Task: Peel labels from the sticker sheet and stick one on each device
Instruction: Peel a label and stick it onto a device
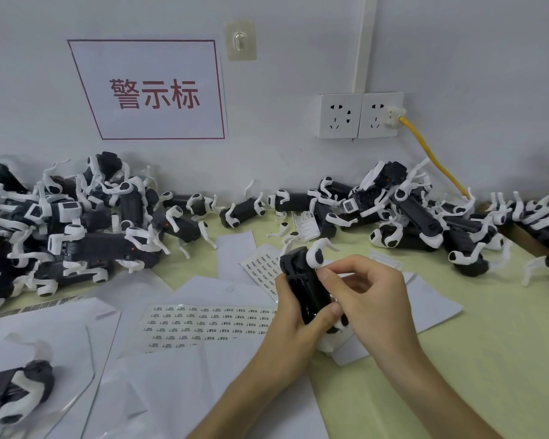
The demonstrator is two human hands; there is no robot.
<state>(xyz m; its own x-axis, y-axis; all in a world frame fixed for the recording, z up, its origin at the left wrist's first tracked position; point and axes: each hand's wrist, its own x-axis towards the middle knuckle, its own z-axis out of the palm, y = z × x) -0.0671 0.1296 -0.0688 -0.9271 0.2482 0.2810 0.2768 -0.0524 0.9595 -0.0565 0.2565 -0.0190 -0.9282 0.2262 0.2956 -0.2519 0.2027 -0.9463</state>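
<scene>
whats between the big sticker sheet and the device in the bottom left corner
Overlapping loose white paper sheets lie between the sticker sheet and that device, as the head view shows.

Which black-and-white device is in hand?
The black-bodied, white-legged device gripped by the left hand and right hand; the others lie untouched on the pale green table.

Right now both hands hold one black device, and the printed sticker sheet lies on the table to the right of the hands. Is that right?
No. The head view shows the printed sticker sheet lying left of the hands, not right. The left hand and right hand do both hold the black device.
</scene>
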